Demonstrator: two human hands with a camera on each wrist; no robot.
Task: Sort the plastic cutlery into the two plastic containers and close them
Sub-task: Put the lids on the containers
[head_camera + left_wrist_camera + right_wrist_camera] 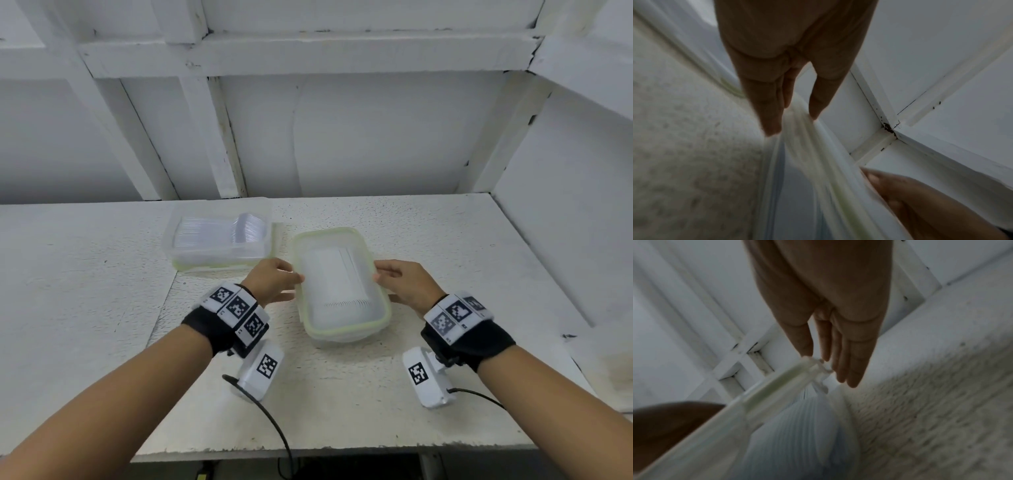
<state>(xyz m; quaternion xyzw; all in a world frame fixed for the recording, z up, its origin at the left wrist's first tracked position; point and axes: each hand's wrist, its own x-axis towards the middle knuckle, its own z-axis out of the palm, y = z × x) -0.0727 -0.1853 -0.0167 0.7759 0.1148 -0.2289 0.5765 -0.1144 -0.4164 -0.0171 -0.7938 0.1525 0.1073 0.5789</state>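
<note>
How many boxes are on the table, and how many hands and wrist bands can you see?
Plastic boxes: 2, near box and far box
Hands: 2, left hand and right hand
Wrist bands: 2, left band and right band
Total: 6

Pale green rim noted on the clear lid (342, 329). Clear cutlery seen in the far container (219, 236). Black wristbands (205, 329) bear black-and-white square markers. The table (85, 274) is speckled off-white.
</note>
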